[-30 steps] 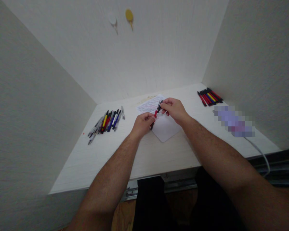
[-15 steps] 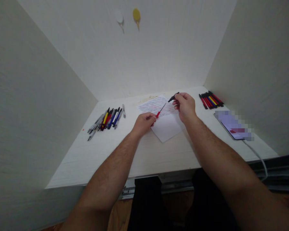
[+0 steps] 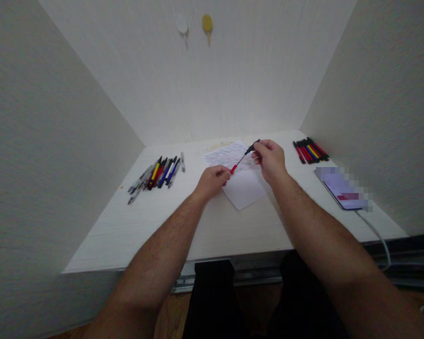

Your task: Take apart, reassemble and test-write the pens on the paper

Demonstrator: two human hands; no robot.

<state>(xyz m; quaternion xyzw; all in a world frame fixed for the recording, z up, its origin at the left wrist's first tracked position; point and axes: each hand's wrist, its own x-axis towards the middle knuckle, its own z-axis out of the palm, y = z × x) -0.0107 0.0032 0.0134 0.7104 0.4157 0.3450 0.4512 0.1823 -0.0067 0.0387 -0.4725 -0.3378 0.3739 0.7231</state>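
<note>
My left hand (image 3: pixel 214 182) pinches a red pen barrel (image 3: pixel 233 169), from which a thin refill (image 3: pixel 240 160) points up and to the right. Between the fingers of my right hand (image 3: pixel 270 157) is a black pen part (image 3: pixel 251 147); its lower end meets the refill's tip or overlaps it. Both hands are above white paper, a scribbled sheet (image 3: pixel 226 154) behind and a blank part (image 3: pixel 245 189) in front.
Several pens (image 3: pixel 157 173) in mixed colours lie in a pile at the left, with a clear one (image 3: pixel 183 162) beside them. Several red, black, blue and yellow pens (image 3: pixel 310 150) lie at the right, near a phone (image 3: pixel 339 186) with a white cable (image 3: pixel 376 230).
The black part in my right hand has come down and left onto the refill's tip, closing the gap between them. My left hand has hardly moved. The view has shifted slightly.
</note>
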